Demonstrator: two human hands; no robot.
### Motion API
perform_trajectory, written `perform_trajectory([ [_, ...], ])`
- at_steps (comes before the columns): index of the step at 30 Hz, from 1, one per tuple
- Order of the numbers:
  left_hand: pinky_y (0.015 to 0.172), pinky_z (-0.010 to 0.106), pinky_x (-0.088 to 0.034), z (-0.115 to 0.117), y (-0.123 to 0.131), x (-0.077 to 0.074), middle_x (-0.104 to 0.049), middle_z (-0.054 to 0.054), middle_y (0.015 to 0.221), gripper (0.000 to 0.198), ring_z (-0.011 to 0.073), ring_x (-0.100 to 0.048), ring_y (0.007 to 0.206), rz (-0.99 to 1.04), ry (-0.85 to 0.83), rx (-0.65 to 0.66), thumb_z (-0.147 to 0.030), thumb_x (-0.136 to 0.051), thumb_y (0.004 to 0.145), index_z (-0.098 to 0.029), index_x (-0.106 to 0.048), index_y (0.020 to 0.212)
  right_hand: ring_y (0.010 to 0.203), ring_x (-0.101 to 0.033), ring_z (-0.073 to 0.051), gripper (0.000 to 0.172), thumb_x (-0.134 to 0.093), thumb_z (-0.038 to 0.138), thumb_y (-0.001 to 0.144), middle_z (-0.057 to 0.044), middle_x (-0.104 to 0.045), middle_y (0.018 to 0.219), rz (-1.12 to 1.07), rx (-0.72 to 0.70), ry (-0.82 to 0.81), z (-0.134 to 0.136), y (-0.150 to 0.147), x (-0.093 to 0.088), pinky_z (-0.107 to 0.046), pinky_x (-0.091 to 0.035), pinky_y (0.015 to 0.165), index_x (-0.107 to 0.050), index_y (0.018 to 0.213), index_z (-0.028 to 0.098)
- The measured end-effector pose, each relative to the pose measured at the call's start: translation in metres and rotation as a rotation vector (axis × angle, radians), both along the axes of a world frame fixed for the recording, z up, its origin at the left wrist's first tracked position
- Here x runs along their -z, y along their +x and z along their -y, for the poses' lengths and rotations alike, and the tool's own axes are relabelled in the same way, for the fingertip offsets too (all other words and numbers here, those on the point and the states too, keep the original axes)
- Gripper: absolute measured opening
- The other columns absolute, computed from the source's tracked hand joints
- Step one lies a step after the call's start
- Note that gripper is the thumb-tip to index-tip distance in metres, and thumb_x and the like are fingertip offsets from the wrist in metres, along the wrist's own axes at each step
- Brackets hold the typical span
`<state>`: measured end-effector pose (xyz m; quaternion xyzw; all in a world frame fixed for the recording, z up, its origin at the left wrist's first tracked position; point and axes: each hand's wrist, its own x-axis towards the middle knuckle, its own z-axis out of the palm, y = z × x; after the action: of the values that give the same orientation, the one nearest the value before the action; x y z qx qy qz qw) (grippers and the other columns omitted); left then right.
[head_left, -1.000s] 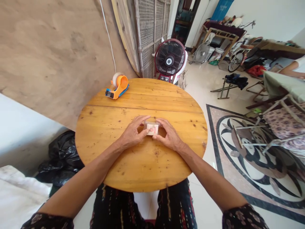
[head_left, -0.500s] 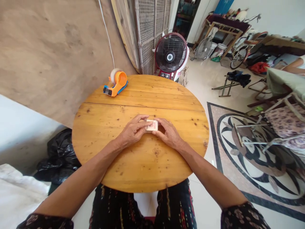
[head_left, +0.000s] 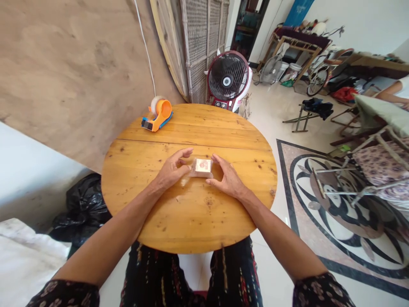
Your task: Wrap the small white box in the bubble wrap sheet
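A small pale box with reddish print (head_left: 203, 166), wrapped in clear plastic, rests on the round wooden table (head_left: 191, 213). To its left is my left hand (head_left: 173, 169), thumb and fingers apart, its thumb tip close to the loose end of the plastic; whether they touch I cannot tell. On the other side, my right hand (head_left: 227, 175) curves around the box's right end with fingers spread and nothing gripped. An orange and blue tape dispenser (head_left: 162, 114) with a roll of tape stands at the table's far left edge.
Behind the table stands a dark red fan (head_left: 227, 79). A wooden panel (head_left: 79, 64) leans along the left, above black plastic bags (head_left: 84, 200). On the right are a folding stool (head_left: 306, 115), a cloth-covered table (head_left: 380, 111) and another person's arm (head_left: 391, 91).
Both hands have let go of the wrapped box and moved apart from it, the left one farther left. The box now lies uncovered between them. The view has shifted slightly.
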<state>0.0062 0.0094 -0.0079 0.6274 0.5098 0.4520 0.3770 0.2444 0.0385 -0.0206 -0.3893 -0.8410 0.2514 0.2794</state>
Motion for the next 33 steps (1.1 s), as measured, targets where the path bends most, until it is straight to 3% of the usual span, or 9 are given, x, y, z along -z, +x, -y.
perform_trajectory([
  [6,0.108,0.049,-0.038,0.003,0.008,0.004,-0.041,0.016,0.147,0.081,0.0323,-0.046,0.13,-0.128,-0.014,0.167,-0.031,-0.066,0.072,-0.017,-0.034,0.146,0.127,-0.049,-0.031,0.075,-0.064,0.045,0.082,-0.014,-0.05,0.142,0.036,-0.031,0.031,-0.001,-0.007,-0.002,-0.052,-0.036,0.105,-0.033,0.146,0.021],
  [13,0.101,0.043,-0.046,0.008,0.014,0.001,-0.059,0.012,0.127,0.082,0.0261,-0.059,0.113,-0.251,0.034,0.148,-0.025,-0.063,0.075,-0.016,-0.028,0.148,0.122,-0.052,-0.032,0.071,-0.06,0.046,0.084,-0.014,-0.052,0.139,0.084,-0.048,0.019,0.0,-0.007,-0.007,-0.053,-0.038,0.102,-0.035,0.146,0.021],
  [18,0.108,0.045,-0.039,0.009,0.011,-0.002,-0.05,0.011,0.14,0.074,0.0291,-0.048,0.128,-0.36,0.133,0.154,-0.027,-0.065,0.074,-0.022,-0.038,0.143,0.126,-0.049,-0.033,0.083,-0.065,0.052,0.078,-0.012,-0.051,0.141,0.074,-0.08,-0.016,0.0,-0.004,-0.009,-0.053,-0.037,0.104,-0.03,0.148,0.024],
  [23,0.108,0.044,-0.04,0.007,0.011,-0.002,-0.053,0.007,0.134,0.058,0.0256,-0.049,0.125,-0.32,0.289,0.203,-0.025,-0.065,0.077,-0.026,-0.05,0.134,0.129,-0.047,-0.033,0.08,-0.067,0.048,0.078,-0.012,-0.049,0.143,0.083,-0.059,-0.022,0.001,-0.004,-0.01,-0.054,-0.035,0.106,-0.034,0.146,0.023],
  [29,0.104,0.045,-0.043,0.002,0.007,0.005,-0.052,0.009,0.135,0.037,0.0263,-0.05,0.126,-0.363,0.319,0.254,-0.027,-0.062,0.082,-0.026,-0.065,0.118,0.127,-0.048,-0.033,0.072,-0.062,0.048,0.082,-0.013,-0.049,0.143,0.109,-0.058,0.013,0.001,-0.007,-0.009,-0.054,-0.036,0.104,-0.037,0.145,0.024],
  [33,0.106,0.048,-0.041,0.003,0.003,0.004,-0.042,0.01,0.146,0.038,0.0294,-0.047,0.129,-0.331,0.268,0.305,-0.031,-0.063,0.081,-0.026,-0.065,0.119,0.126,-0.049,-0.034,0.075,-0.062,0.053,0.081,-0.015,-0.051,0.141,0.116,-0.086,0.029,-0.001,-0.007,-0.008,-0.055,-0.036,0.104,-0.037,0.145,0.022],
])
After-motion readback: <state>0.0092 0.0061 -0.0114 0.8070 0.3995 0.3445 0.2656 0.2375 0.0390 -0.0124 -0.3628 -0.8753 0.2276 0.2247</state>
